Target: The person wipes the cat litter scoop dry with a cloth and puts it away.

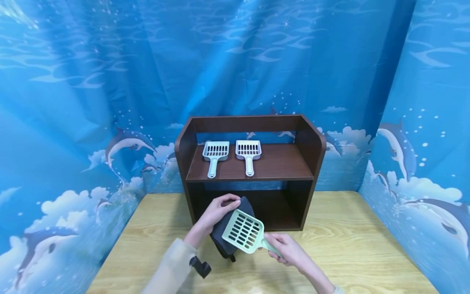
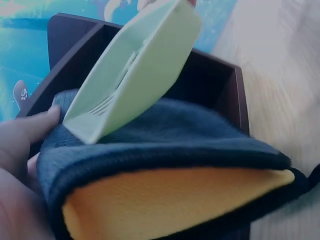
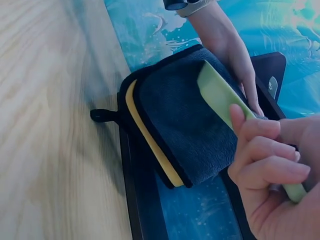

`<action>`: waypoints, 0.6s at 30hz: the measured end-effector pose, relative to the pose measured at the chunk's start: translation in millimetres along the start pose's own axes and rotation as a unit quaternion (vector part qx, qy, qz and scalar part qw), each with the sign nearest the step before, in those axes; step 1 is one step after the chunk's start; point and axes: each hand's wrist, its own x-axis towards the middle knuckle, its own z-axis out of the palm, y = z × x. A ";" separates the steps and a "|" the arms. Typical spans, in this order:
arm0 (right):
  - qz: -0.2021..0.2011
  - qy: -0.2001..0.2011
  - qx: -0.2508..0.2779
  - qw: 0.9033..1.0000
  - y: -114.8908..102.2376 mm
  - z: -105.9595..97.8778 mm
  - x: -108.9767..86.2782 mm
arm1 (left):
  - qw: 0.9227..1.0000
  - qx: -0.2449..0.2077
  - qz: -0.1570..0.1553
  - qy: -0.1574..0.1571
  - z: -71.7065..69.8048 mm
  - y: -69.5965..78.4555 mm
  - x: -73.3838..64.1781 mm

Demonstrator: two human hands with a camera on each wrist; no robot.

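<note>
A pale green litter scoop [image 1: 260, 236] with a slotted head is in my right hand [image 1: 288, 250], whose fingers curl round its handle. My left hand [image 1: 216, 213] grips a folded dark grey cloth [image 3: 172, 117] at one edge, thumb on the outside. Yellow lining [image 2: 150, 205] shows between the cloth's layers in the left wrist view. From a corner hangs a small black loop [image 3: 104, 116]. In the head view the scoop's head overlaps the cloth, and in the left wrist view its front edge meets the cloth near my left thumb.
Behind my hands stands a dark brown two-tier shelf [image 1: 249, 179] on a light wooden table [image 1: 341, 228]. Two more pale litter scoops, a left one [image 1: 213, 166] and a right one [image 1: 249, 165], lie on its upper tier. A blue dolphin-print curtain [image 1: 147, 81] hangs around the table.
</note>
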 end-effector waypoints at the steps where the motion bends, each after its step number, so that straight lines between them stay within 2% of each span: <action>1: -0.004 -0.007 -0.007 1.000 -0.1 -1.5 0.2 | 1.000 0.022 0.011 -0.014 -1.0 0.8 1.0; 5: -0.021 -0.032 -0.025 0.999 -0.6 -6.3 2.0 | 0.991 0.099 0.048 -0.079 -4.5 5.0 4.3; 10: -0.032 -0.049 -0.045 0.997 -2.6 -9.2 4.5 | 0.974 0.142 0.077 -0.160 -5.1 13.6 4.8; 15: -0.032 -0.056 -0.043 0.997 -6.1 -6.9 7.2 | 0.960 0.169 0.094 -0.205 1.9 21.1 3.8; 18: -0.032 -0.060 -0.043 0.997 -8.1 -3.1 8.6 | 0.948 0.191 0.105 -0.231 8.7 24.3 3.2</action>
